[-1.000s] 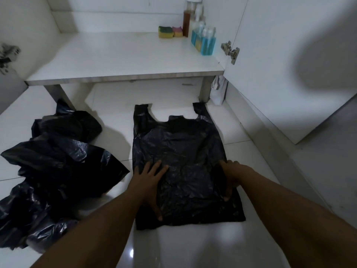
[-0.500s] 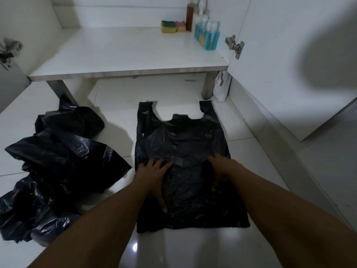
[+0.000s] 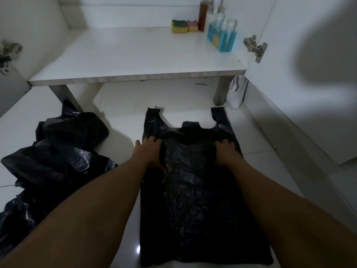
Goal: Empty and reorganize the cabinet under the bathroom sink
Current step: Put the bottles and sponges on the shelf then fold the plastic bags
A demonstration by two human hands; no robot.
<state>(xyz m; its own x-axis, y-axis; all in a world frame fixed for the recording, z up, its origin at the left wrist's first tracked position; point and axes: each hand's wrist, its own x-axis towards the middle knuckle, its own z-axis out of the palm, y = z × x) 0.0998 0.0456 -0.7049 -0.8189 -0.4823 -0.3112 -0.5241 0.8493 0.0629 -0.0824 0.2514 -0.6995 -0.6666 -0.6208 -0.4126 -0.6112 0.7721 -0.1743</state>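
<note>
Left hand (image 3: pixel 149 154), right hand (image 3: pixel 226 153) lying flat, pressing bag (image 3: pixel 193 206) on floor (image 3: pixel 258 138), gripping nothing. Smoothing step going on. Next, probably folding: needing edge pinch.

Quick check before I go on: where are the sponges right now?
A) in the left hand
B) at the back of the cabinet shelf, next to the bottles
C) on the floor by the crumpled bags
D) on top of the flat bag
B: the sponges sit at the back of the cabinet shelf, just left of the bottles.
</note>
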